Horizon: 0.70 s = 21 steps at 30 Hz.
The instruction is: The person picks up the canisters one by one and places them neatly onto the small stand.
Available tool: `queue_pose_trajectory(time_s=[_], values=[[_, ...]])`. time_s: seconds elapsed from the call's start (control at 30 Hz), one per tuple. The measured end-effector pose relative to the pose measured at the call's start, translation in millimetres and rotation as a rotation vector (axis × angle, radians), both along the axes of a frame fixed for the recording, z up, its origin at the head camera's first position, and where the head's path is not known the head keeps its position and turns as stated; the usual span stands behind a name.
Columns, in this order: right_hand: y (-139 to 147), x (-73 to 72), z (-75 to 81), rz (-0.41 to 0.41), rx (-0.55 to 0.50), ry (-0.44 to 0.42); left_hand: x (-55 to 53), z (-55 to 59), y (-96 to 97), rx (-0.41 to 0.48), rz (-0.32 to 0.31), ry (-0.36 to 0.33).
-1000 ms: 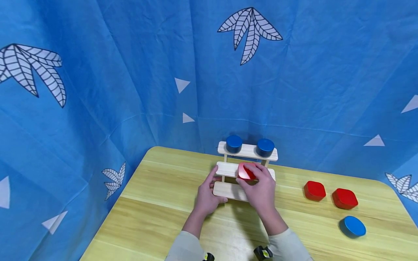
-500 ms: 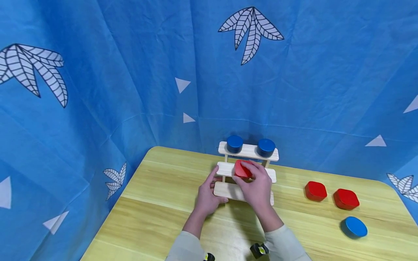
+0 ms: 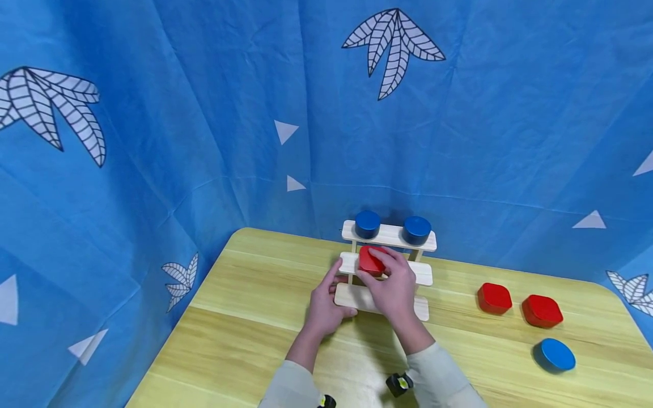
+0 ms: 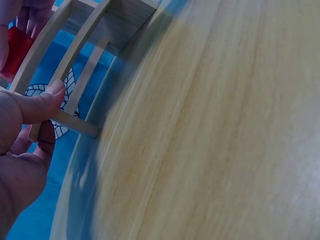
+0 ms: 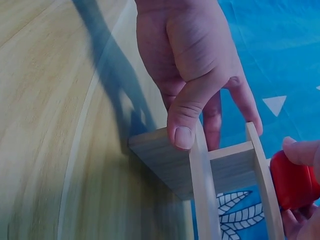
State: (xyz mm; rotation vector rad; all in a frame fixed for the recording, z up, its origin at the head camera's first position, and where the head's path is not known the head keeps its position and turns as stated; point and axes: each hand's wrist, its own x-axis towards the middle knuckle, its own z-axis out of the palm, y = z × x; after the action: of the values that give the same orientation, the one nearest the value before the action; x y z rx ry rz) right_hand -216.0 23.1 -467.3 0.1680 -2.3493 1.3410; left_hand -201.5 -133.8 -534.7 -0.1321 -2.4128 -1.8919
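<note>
A small wooden three-tier stand (image 3: 354, 296) is near the back of the table. My left hand (image 3: 325, 306) grips its left end; in the right wrist view the thumb lies on the lowest shelf and a fingertip touches the middle one. My right hand (image 3: 397, 286) pinches a red rounded-square box (image 3: 369, 262) between thumb and fingers, at the left half of the middle shelf. Whether the box's full base rests on the shelf cannot be told. Two round blue boxes (image 3: 367, 224) sit apart on the top shelf.
To the right on the table lie two more red rounded-square boxes (image 3: 494, 298) and a round blue box (image 3: 554, 355). A blue patterned curtain (image 3: 326, 113) hangs behind and to the left of the wooden table (image 3: 229, 340).
My right hand has slid the red box leftward along the middle shelf. My left hand keeps its grip on the stand's left end.
</note>
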Motion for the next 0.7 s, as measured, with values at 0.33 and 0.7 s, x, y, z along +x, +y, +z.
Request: queue_pose_trajectory(time_s=[0.33, 0.7], values=[[-6.9, -5.3, -1.9, 0.01, -0.011, -0.002, -0.4, 0.7, -0.1, 0.005, -0.003, 0.01], [-11.6, -8.1, -1.6, 0.01, 0.021, 0.01, 0.5, 1.1, -0.2, 0.016, -0.003, 0.002]])
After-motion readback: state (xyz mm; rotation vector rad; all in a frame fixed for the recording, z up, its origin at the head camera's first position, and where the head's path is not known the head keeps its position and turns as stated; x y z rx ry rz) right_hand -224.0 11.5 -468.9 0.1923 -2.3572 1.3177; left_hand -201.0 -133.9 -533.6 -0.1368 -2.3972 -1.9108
